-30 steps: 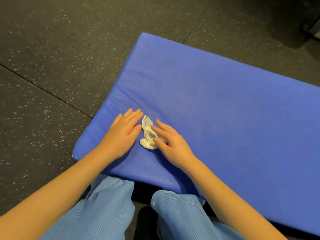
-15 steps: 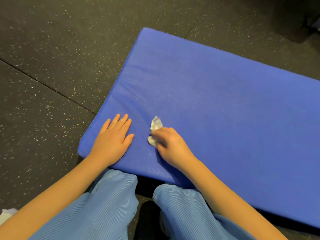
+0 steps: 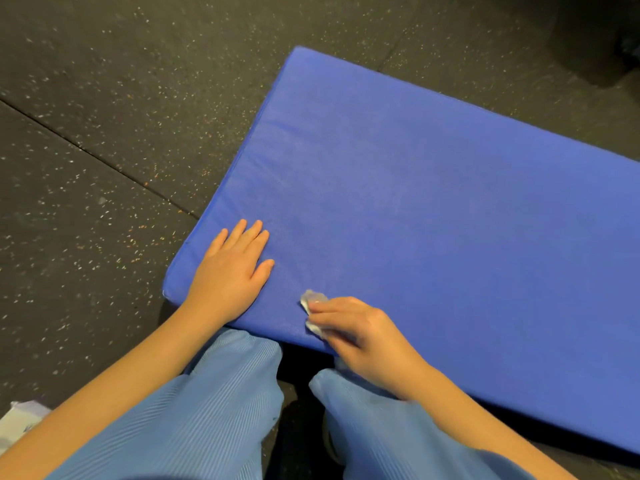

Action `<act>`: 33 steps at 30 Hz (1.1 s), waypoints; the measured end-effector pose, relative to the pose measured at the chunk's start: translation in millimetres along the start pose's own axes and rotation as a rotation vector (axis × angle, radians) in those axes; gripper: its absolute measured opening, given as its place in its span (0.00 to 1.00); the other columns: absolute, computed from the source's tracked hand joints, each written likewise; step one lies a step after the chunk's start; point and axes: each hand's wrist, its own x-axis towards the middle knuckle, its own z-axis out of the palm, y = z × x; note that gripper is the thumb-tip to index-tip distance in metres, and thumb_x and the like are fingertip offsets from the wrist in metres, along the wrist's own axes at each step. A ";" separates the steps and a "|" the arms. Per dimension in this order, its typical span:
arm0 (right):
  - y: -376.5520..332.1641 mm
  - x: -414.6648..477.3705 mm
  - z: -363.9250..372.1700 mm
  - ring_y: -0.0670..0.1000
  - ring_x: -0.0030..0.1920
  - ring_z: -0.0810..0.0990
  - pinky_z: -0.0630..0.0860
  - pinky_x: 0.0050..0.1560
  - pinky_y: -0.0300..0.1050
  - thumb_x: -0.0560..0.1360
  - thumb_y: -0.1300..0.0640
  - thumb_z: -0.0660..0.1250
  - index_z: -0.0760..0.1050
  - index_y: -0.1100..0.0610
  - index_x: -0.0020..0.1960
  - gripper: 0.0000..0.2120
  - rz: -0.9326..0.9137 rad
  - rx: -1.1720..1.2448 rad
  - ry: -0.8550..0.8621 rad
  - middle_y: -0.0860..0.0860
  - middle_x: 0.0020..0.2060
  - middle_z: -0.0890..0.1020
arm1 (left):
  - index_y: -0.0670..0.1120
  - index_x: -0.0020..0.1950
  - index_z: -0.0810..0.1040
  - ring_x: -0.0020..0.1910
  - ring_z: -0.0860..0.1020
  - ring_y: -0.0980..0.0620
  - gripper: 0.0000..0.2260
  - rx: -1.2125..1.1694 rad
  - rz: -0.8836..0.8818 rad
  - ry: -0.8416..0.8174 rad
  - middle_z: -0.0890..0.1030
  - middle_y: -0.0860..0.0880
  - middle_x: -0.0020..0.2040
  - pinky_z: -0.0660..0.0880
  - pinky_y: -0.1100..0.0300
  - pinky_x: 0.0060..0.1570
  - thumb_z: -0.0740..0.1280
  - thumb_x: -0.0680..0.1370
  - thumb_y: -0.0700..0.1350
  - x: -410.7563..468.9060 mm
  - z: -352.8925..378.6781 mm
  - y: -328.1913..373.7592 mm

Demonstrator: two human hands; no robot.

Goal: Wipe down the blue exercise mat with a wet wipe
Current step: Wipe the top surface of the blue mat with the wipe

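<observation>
The blue exercise mat [image 3: 433, 202] lies on the dark speckled floor [image 3: 104, 133] in front of a kneeling person in pale blue trousers [image 3: 194, 420]. Its short end is at picture-left and its long axis runs off to the right, out of frame. The wet wipe [image 3: 312, 298] is on the mat top, right by the near long edge and not far from the near-left corner. It's bunched into a small wad, w/ the right hand [image 3: 360, 330] on it: fingers curled, pinching and pressing it down, fingertips pointing picture-left. Only the wad's left part shows past the fingertips; the rest is hidden under them. Its long axis seems to run approx. near-to-far, i.e. across the mat's length, but it's too crumpled to be sure. The left hand [image 3: 232, 271] lies flat on the mat beside the corner, fingers straight and close together, thumb out, holding nothing. It's apart from the wipe, prob. just bracing. So the right hand is the working one. The key relation: nearly all the mat's surface lies away from the person and to the right of the wipe, so the next stroke prob. needs to go outward and along the long axis, not back to the corner. The far right part looks like a stretch from this kneeling spot. A white packet [image 3: 17, 420] shows at the lower-left frame edge; details unreadable.
</observation>
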 end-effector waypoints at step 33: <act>9.9 135.1 38.3 0.61 0.72 0.62 0.63 0.69 0.56 0.81 0.53 0.48 0.68 0.67 0.67 0.23 0.001 -0.382 -0.240 0.62 0.71 0.66 | 0.47 0.79 0.54 0.77 0.52 0.50 0.31 -0.293 -0.281 -0.039 0.49 0.49 0.79 0.52 0.56 0.73 0.57 0.80 0.59 -33.4 -16.5 -50.5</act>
